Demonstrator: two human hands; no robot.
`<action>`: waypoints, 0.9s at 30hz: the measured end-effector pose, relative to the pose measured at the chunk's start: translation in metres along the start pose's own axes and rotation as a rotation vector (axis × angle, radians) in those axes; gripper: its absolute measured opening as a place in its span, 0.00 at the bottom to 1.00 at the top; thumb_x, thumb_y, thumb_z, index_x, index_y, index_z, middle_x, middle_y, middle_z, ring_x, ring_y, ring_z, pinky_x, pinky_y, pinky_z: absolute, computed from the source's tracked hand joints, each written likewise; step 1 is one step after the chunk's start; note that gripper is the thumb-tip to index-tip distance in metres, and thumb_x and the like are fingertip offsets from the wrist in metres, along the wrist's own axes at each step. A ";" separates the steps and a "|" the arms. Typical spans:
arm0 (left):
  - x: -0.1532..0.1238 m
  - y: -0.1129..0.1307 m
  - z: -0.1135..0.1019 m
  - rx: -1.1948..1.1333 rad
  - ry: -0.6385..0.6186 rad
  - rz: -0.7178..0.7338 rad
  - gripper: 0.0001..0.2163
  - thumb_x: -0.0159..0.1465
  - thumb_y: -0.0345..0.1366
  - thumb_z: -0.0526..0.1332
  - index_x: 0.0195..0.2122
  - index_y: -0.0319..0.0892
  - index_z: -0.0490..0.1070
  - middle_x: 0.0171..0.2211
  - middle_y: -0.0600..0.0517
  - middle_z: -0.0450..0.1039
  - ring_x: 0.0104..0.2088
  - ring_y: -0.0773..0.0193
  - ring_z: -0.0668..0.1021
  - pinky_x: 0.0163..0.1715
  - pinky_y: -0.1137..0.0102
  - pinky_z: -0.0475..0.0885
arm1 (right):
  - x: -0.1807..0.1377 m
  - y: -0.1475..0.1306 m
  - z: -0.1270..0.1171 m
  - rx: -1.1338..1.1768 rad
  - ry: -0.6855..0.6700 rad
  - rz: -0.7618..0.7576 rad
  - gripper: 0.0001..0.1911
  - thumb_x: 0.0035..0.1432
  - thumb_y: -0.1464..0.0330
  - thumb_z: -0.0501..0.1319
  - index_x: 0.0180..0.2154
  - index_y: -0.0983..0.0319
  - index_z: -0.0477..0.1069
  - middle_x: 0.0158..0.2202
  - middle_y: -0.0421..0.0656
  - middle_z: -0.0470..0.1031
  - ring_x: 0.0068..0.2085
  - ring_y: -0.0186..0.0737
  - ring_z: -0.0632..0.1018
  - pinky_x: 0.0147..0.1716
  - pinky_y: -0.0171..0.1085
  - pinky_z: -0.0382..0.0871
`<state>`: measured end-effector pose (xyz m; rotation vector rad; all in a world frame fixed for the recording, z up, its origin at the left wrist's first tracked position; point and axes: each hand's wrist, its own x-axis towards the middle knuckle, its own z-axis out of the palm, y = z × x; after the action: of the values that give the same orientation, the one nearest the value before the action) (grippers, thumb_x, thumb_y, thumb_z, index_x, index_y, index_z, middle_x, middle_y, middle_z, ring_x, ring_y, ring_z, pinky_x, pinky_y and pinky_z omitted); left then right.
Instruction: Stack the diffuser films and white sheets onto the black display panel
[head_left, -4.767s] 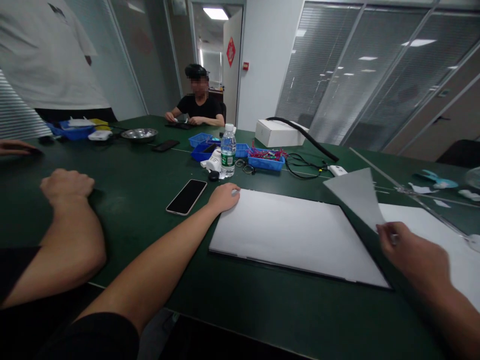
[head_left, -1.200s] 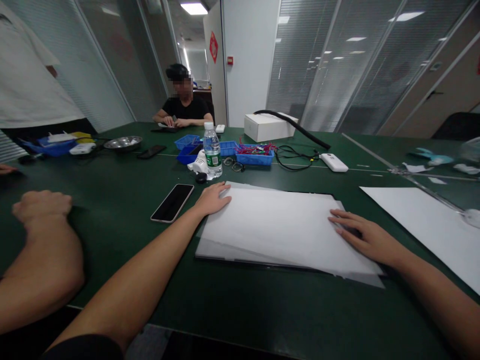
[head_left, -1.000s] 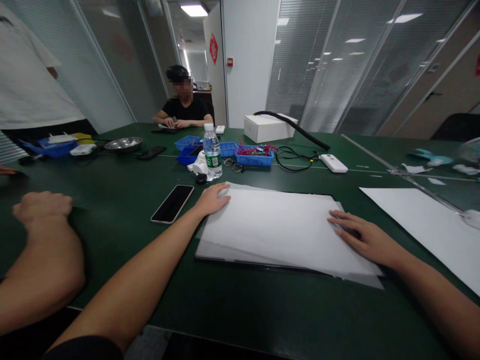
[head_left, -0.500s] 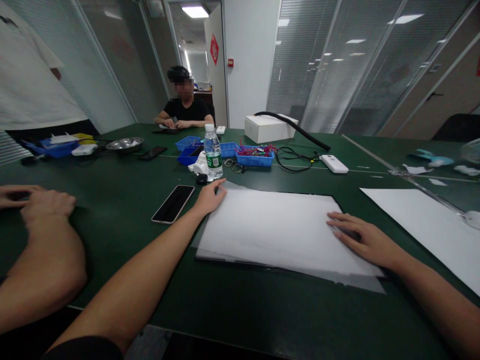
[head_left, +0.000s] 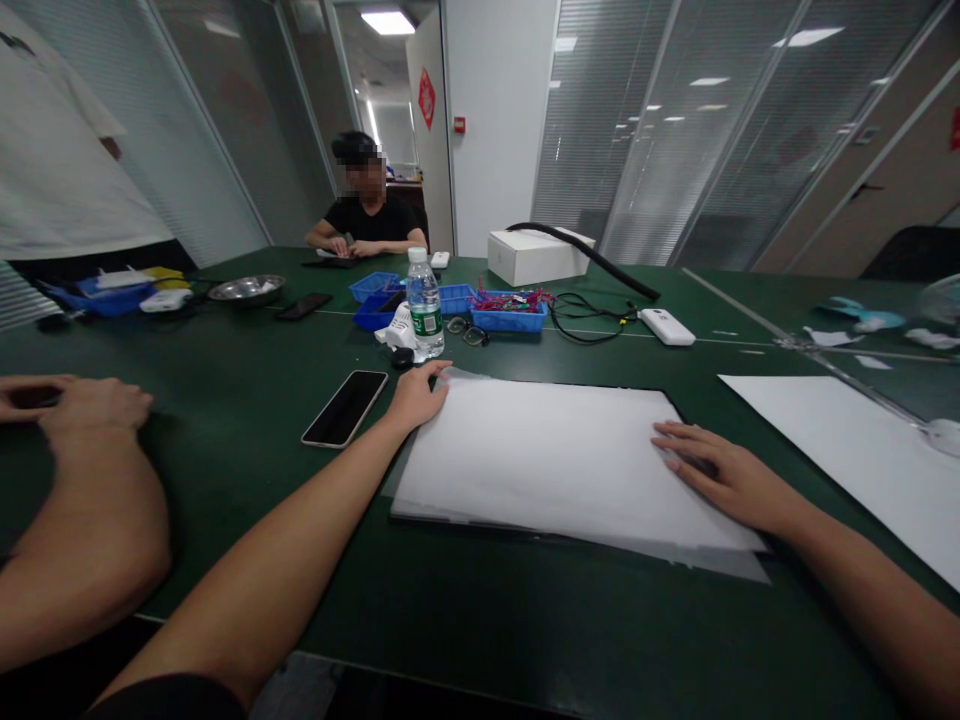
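Note:
A white sheet of paper (head_left: 532, 450) lies on a dark-edged flat board, with a translucent sheet (head_left: 720, 562) sticking out past its near right corner and left side. At the sheet's far left corner rests my left hand (head_left: 418, 395), fingers stretched out over the edge; the fingertips partly hide the corner. My right hand (head_left: 731, 475) lies on the right part of the paper, fingers spread and pointing left. Neither hand is lifting anything. Just left of my left hand is a smartphone (head_left: 345, 408), and beyond it stands a water bottle (head_left: 425, 305).
Another white sheet (head_left: 855, 450) lies to the right. Farther back are a blue tray of wires (head_left: 510, 316), a white box (head_left: 538, 258), a white power bank (head_left: 666, 327) and a metal bowl (head_left: 247, 289). A neighbour's arms (head_left: 97, 480) rest at the left; another person (head_left: 367, 215) sits across.
Both hands stay in place on the paper. The whole view has shifted only very slightly; nothing on the table has visibly moved.

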<state>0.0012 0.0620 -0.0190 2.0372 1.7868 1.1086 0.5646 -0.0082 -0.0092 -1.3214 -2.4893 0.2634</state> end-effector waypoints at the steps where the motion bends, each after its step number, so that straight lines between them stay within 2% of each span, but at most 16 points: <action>1: 0.000 0.000 0.000 0.007 0.004 -0.005 0.25 0.63 0.34 0.64 0.62 0.46 0.80 0.52 0.50 0.86 0.52 0.50 0.86 0.65 0.57 0.75 | 0.000 0.000 0.000 0.004 -0.007 0.011 0.31 0.76 0.43 0.53 0.67 0.50 0.76 0.72 0.42 0.66 0.72 0.55 0.69 0.74 0.66 0.58; 6: 0.001 -0.002 0.002 0.040 0.017 -0.018 0.22 0.62 0.36 0.65 0.58 0.45 0.82 0.55 0.47 0.85 0.56 0.48 0.84 0.65 0.56 0.75 | -0.001 0.000 0.001 0.020 -0.056 0.057 0.35 0.76 0.41 0.52 0.73 0.51 0.69 0.76 0.42 0.58 0.76 0.55 0.62 0.76 0.65 0.55; 11: 0.001 -0.003 0.003 0.063 0.022 -0.035 0.26 0.61 0.36 0.67 0.63 0.45 0.79 0.60 0.45 0.82 0.60 0.46 0.83 0.67 0.55 0.73 | -0.003 0.002 0.006 -0.003 -0.059 0.073 0.38 0.76 0.41 0.52 0.76 0.51 0.65 0.78 0.43 0.52 0.78 0.56 0.55 0.77 0.64 0.48; 15: 0.001 -0.003 0.004 0.080 0.011 -0.039 0.28 0.62 0.36 0.66 0.65 0.43 0.77 0.63 0.44 0.80 0.63 0.46 0.81 0.69 0.54 0.72 | -0.004 0.004 0.010 -0.026 -0.066 0.108 0.40 0.75 0.39 0.51 0.77 0.51 0.63 0.79 0.43 0.48 0.79 0.59 0.51 0.76 0.66 0.49; 18: 0.002 -0.003 0.004 0.100 -0.008 -0.036 0.25 0.63 0.36 0.65 0.62 0.45 0.81 0.63 0.45 0.81 0.63 0.46 0.81 0.69 0.54 0.71 | -0.004 0.003 0.010 -0.059 -0.064 0.102 0.41 0.74 0.38 0.51 0.77 0.52 0.62 0.79 0.44 0.48 0.79 0.61 0.50 0.76 0.67 0.48; 22: 0.002 -0.003 0.004 0.123 -0.051 -0.017 0.18 0.64 0.36 0.64 0.54 0.46 0.86 0.63 0.47 0.81 0.64 0.45 0.81 0.71 0.52 0.70 | -0.005 -0.009 0.003 -0.141 -0.025 -0.009 0.39 0.75 0.41 0.53 0.76 0.52 0.64 0.79 0.44 0.49 0.79 0.60 0.51 0.76 0.68 0.45; 27: 0.002 -0.001 0.003 0.121 -0.089 0.006 0.19 0.65 0.35 0.63 0.54 0.48 0.86 0.63 0.48 0.81 0.64 0.45 0.80 0.70 0.51 0.70 | -0.003 -0.048 -0.008 -0.150 -0.049 -0.265 0.40 0.73 0.47 0.61 0.79 0.47 0.58 0.79 0.42 0.47 0.78 0.60 0.54 0.76 0.67 0.47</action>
<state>0.0022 0.0645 -0.0206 2.1248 1.8460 0.9165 0.5317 -0.0376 0.0123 -1.0296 -2.7339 0.0491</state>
